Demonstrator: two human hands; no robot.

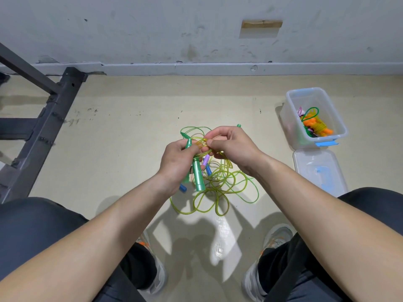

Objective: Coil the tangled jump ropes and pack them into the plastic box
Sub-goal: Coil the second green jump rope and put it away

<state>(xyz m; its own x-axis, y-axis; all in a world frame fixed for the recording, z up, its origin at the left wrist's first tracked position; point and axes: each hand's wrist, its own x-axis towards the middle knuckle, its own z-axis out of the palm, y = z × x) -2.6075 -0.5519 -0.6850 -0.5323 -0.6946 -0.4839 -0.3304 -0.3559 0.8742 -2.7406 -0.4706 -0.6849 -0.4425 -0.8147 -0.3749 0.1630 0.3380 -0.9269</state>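
The left hand (176,162) has its grip closed round the green handles (198,177), seemingly as an anchor, while the right hand (233,147) pinches a loop of the yellow-green rope (218,182), whose tangle lies on the floor (130,149), well apart from the open box (292,118).

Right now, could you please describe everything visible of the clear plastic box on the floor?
The clear rectangular plastic box stands open and upright on the beige floor, at the right. Its walls look translucent, with a blue latch at the near end. Coiled ropes with orange handles lie inside. Its clear lid lies flat on the floor just before it, seemingly touching.
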